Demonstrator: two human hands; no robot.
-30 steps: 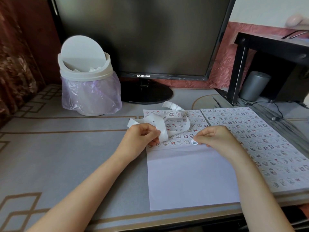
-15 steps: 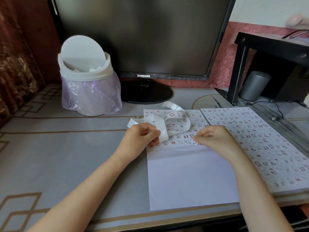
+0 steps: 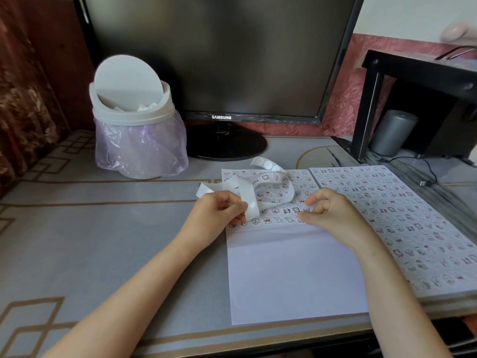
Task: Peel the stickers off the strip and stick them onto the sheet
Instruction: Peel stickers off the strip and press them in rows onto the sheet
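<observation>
Closely curled left fingers, pinching strip

bin, monitor (upright) behind sheet

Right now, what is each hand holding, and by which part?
The left hand pinches the sticker strip at the bend nearest the person. The right hand holds nothing visible; its thumb touches the sheet.
</observation>
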